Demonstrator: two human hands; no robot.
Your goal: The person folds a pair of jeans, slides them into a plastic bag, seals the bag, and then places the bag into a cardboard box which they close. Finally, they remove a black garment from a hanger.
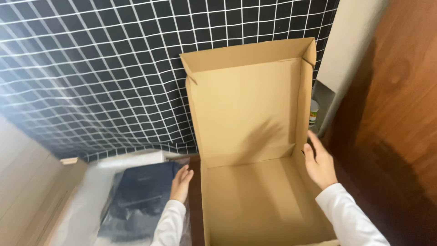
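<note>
An open brown cardboard box (255, 200) sits in front of me, its lid (246, 105) standing upright against a dark checked cloth. Nothing shows inside the box. My right hand (320, 162) rests flat against the outside of the box's right wall, fingers together and pointing up. My left hand (181, 183) lies on the right edge of a dark blue folded garment in a clear plastic bag (141, 200), just left of the box. Both arms wear white sleeves.
A dark cloth with a white grid (100, 68) covers the back. A wooden panel (396, 118) stands at the right. A small green and white container (313, 113) sits in a recess behind the lid. Pale boards (32, 191) lie at the left.
</note>
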